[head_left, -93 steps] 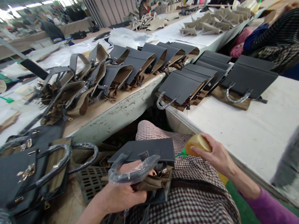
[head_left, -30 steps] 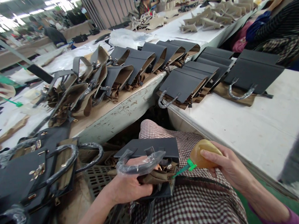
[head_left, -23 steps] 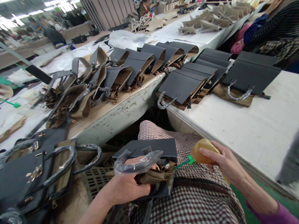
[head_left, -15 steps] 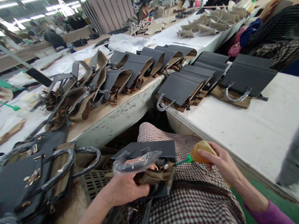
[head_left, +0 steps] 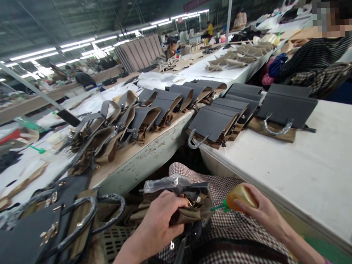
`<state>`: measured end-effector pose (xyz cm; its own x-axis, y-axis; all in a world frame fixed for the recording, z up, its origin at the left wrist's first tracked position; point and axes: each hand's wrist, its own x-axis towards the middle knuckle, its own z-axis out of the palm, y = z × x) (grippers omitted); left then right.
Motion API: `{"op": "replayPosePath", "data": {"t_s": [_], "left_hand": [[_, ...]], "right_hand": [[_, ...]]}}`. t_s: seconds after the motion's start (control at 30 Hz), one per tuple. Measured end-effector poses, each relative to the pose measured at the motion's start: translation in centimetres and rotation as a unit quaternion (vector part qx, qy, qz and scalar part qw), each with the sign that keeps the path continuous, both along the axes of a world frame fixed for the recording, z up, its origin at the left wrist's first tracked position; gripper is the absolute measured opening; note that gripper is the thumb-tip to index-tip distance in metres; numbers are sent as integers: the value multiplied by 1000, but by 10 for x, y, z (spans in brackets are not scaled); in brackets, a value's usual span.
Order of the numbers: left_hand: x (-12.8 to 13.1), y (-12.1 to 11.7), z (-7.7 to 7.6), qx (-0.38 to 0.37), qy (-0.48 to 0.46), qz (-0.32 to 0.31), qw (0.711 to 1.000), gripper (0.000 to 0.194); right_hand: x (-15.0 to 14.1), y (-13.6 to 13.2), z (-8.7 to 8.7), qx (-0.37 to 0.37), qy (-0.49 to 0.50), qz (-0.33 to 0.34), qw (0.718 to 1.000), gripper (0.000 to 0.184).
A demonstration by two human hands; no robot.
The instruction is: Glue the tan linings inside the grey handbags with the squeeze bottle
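My left hand [head_left: 160,220] is closed on an unfinished dark grey handbag [head_left: 186,203] resting on my lap, fingers gripping its brown lining near the plastic-wrapped handle [head_left: 163,183]. My right hand [head_left: 262,212] is wrapped round a yellow squeeze bottle [head_left: 240,196] with a green nozzle [head_left: 218,206]. The nozzle tip touches the bag's right edge.
Rows of grey bag pieces lie on the scuffed table [head_left: 142,158] ahead and on the white table [head_left: 306,169] to the right. Finished black handbags [head_left: 52,227] pile up at my left over a plastic crate [head_left: 116,241]. A person in a striped top [head_left: 315,56] sits at far right.
My view has tilted up, showing more of the hall. The bag in my left hand has tipped so its grey flap faces away. The bottle nozzle stays at the bag's right edge.
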<state>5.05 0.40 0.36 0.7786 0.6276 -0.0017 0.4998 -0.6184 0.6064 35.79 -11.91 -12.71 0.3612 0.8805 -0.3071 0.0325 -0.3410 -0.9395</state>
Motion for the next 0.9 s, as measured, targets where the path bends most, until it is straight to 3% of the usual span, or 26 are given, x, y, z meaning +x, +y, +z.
{"op": "replayPosePath", "data": {"t_s": [0.13,0.2,0.27,0.3,0.37,0.43,0.5,0.67,0.73,0.83,0.9], "left_hand": [[5,16,11,-1,53,67,996,30],[7,29,19,-25,25,168,985,24],[8,41,26,-59,-76,295,951,22],[9,46,30,-84,-148,354,920,23],[11,53,34,-173,-298,449,824,27],[13,55,35,-267,-394,502,722,33],[15,51,30,-314,-432,531,657,32],[17,23,4,-359,-451,556,599,20],[17,8,-4,-378,-454,552,589,20],[17,-13,-11,-402,-444,537,594,20],[14,-21,-10,-414,-435,531,598,22]], "right_hand": [[1,7,3,28,112,-81,990,45],[3,10,10,44,237,-155,958,36],[4,13,20,60,365,-202,907,32],[4,14,26,65,414,-206,884,32],[1,16,37,70,483,-180,854,33],[-7,18,46,60,539,-143,828,37],[-21,20,52,49,588,-104,801,43],[-66,26,74,100,644,52,757,57],[-81,29,85,127,654,66,743,52],[-95,37,93,115,656,55,744,37],[-98,42,93,94,633,52,767,35]]}}
